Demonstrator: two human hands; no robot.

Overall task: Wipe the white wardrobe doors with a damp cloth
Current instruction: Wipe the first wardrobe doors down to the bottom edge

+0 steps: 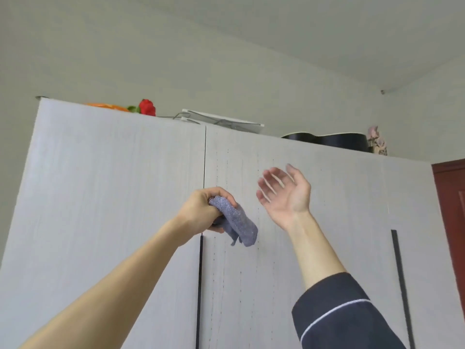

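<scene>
Grey cloth (237,222) gripped by the left hand (201,212).

No text, label, brand, number or sign is showing readably anywhere, neither on the doors (113,197) nor on the cloth (239,222)

Head view, tilted up, near wardrobe (113,197)
</scene>
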